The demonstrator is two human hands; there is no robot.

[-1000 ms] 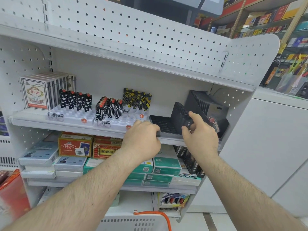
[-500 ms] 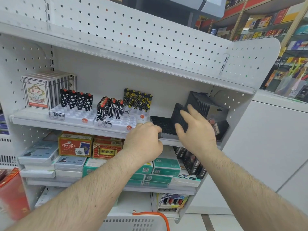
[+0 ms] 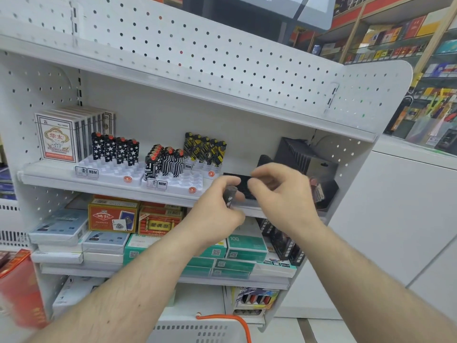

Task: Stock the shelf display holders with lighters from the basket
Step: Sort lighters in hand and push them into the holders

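Observation:
My left hand (image 3: pixel 215 214) is shut on a small dark lighter (image 3: pixel 230 197), held just in front of the shelf edge. My right hand (image 3: pixel 282 194) hovers close beside it, fingers bent and slightly apart, with nothing visibly in them. Behind both hands a flat black display holder (image 3: pixel 236 178) lies on the shelf, with a row of black lighters (image 3: pixel 265 159) at its back. Left of it stand two white holders (image 3: pixel 112 170) (image 3: pixel 181 183) carrying star-pattern lighters (image 3: pixel 115 149), striped lighters (image 3: pixel 165 163) and yellow-black lighters (image 3: pixel 205 147). The white basket (image 3: pixel 195 332) with an orange handle (image 3: pixel 238 321) shows at the bottom edge.
Black ribbed boxes (image 3: pixel 303 155) fill the shelf's back right corner. Card packs (image 3: pixel 59 137) stand at far left. The shelf below holds red boxes (image 3: pixel 112 216) and teal cartons (image 3: pixel 244 246). A perforated panel (image 3: pixel 371 100) closes the right side.
My right hand has come off the row of black lighters and drawn back toward my left hand. My left hand has turned, and its dark lighter now shows.

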